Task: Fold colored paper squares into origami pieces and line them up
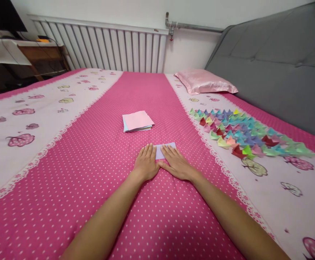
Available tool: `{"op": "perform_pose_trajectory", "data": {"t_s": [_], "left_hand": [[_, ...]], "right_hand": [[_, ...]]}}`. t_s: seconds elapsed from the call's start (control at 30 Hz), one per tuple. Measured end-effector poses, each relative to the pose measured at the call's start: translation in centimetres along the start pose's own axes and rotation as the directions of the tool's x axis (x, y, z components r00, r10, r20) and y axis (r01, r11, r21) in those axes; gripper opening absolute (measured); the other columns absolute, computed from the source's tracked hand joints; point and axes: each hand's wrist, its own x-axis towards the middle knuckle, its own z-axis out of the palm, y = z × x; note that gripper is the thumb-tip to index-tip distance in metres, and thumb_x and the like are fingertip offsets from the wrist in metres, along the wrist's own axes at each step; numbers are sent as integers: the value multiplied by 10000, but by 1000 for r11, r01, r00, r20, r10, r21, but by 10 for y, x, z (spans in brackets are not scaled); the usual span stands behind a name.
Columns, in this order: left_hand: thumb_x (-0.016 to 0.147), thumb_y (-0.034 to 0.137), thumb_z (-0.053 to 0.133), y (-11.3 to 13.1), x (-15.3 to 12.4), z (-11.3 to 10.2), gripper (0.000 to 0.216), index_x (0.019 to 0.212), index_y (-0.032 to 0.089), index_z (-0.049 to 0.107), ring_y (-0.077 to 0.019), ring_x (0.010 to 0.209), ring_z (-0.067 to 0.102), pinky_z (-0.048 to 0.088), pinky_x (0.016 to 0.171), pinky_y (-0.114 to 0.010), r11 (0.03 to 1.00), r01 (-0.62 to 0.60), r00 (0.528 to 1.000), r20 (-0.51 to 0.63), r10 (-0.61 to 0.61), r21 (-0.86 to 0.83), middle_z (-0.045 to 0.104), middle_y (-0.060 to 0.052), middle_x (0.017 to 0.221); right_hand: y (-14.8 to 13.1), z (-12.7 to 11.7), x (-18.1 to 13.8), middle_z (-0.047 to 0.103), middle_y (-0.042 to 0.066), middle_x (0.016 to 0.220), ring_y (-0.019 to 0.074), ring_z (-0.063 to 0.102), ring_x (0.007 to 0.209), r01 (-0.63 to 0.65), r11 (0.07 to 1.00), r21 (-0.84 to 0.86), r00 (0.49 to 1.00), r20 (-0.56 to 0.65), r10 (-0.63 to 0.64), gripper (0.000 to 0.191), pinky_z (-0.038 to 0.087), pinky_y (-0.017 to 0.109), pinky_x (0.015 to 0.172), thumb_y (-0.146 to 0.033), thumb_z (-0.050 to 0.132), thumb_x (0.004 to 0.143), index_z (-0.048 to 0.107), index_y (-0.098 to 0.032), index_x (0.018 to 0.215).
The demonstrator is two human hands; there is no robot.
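From where I stand, a good share looks done: to the right of the lilac paper point(160, 153), rows of small folded paper shapes point(240, 133) stand in many colours. The lilac paper itself lies flat under both hands, apparently at an early fold. The left hand point(147, 164) and right hand point(177, 162) press down with fingers straightened, gripping nothing. Beyond the lilac paper, slightly left, a stack of flat sheets point(138, 121) seems left to fold. All this rests on a bed point(152, 224) with a pink dotted cover. Farther beyond the paper are a white radiator point(106, 43) and, rightward, a satiny pillow point(205, 81) and grey headboard point(276, 54).
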Motion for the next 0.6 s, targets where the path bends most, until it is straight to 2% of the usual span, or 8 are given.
{"op": "perform_pose_trajectory", "data": {"t_s": [0.27, 0.6], "left_hand": [[821, 597, 261, -3, -3, -4, 821, 1397, 13, 216, -285, 1375, 122, 85, 1114, -420, 994, 106, 994, 20, -107, 12, 184, -184, 1474], [795, 678, 212, -9, -6, -6, 890, 1405, 30, 204, -288, 1376, 118, 89, 1110, -421, 987, 159, 987, 3, -159, 2, 160, -167, 1482]], "right_hand": [[6, -6, -3, 107, 113, 1500, 259, 41, 1383, -121, 993, 3, 993, 15, 121, 885, 60, 452, 1125, -715, 190, 806, 144, -95, 1436], [23, -10, -5, 72, 117, 1502, 299, 41, 1379, -192, 981, 15, 981, -6, 192, 984, 74, 507, 1109, -760, 310, 741, 89, -105, 1442]]}}
